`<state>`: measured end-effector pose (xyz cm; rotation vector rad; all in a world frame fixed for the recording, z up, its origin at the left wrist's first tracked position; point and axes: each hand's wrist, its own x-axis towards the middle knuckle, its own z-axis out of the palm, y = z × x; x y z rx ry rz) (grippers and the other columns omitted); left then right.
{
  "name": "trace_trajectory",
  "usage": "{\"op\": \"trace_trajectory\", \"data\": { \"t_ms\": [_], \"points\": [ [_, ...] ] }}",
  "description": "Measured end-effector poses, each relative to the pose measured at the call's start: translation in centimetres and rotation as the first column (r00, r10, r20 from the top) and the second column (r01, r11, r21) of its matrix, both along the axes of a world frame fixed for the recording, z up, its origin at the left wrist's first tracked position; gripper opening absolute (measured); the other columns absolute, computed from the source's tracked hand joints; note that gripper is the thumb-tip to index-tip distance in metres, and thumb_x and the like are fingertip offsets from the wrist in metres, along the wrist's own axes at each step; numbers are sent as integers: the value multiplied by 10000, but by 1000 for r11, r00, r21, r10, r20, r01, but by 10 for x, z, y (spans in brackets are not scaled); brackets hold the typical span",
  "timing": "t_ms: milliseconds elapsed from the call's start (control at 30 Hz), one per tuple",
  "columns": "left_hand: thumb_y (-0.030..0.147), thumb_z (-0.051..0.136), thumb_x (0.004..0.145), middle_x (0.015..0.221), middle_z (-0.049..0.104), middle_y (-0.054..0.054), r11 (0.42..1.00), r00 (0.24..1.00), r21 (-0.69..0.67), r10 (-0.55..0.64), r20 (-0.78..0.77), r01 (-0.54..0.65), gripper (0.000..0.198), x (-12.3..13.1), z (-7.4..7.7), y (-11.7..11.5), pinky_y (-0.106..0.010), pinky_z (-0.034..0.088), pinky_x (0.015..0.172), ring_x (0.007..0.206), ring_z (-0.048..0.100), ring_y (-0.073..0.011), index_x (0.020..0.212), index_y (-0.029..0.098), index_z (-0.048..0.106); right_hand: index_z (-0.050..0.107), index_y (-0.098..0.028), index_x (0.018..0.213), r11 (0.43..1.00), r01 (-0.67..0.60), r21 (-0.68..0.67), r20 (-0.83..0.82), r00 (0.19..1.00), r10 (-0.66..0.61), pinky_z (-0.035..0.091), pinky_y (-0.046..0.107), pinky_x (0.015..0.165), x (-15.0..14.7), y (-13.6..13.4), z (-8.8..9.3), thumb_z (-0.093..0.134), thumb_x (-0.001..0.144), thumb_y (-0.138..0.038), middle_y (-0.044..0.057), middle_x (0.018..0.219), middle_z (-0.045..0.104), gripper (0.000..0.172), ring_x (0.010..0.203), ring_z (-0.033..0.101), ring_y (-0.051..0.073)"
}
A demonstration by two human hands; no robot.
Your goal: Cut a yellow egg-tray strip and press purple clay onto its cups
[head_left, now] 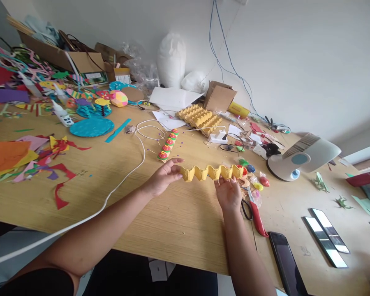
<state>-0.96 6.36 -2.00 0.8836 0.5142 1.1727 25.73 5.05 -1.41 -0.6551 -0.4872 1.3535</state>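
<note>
A strip cut from a yellow egg carton (214,172) is held level above the table between both hands. My left hand (162,176) pinches its left end between thumb and fingers. My right hand (228,194) grips its lower edge towards the right end, with the fingertips partly hidden by the strip. Just beyond my left hand lies a painted strip (168,144) of red, green and yellow bumps, with several purple-headed pins around it. To the right of my right hand are scissors (247,209) and a red-handled knife (258,218).
Yellow egg trays (199,117) lie farther back. A white cable (117,187) crosses the left side. Coloured paper scraps (27,156) and a glue bottle (61,113) are at left. A white fan (302,156) and a phone (286,263) are at right.
</note>
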Motion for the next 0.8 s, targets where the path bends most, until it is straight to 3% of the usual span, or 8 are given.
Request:
{"op": "trace_trajectory", "data": {
  "t_ms": [67,200,400,633,800],
  "points": [
    [144,779,789,999,754,-39,999,998,40,6,-59,-4,499,0,-1,-1,-326,473,885,932,686,-180,1240,235,584,679,-316,907,1000,-2,2,2,1000,2,556,365,868,2,-1,1,662,775,-329,-36,1111,746,133,957,697,162],
    [169,767,812,1126,725,-67,992,987,123,38,-158,-18,451,0,-5,-3,-351,477,948,1013,669,-188,1223,237,594,693,-331,1099,998,-41,52,-21,999,42,544,376,934,4,-2,4,637,816,-467,-3,1225,721,319,1097,680,173],
    [178,753,827,1195,698,-84,977,965,205,107,-241,-57,427,1,-6,-6,-373,451,1018,1084,643,-201,1225,231,607,695,-340,1098,999,-34,29,-42,999,35,543,357,942,6,0,3,676,814,-406,-25,1205,730,292,1102,686,160],
    [224,778,817,1002,726,-49,981,965,175,123,-230,-83,479,3,-3,-6,-338,467,901,936,661,-187,1260,232,597,692,-302,1017,997,56,-60,-32,998,-58,565,347,823,7,6,-3,675,829,-408,-16,1084,766,216,987,714,175],
    [297,796,804,878,701,-22,992,971,76,115,-208,-102,460,5,-4,-4,-272,468,709,826,638,-165,1224,226,624,659,-268,905,991,38,-125,-33,999,-43,556,279,720,10,9,-10,693,849,-412,-52,873,746,158,752,680,116]
  ]
}}
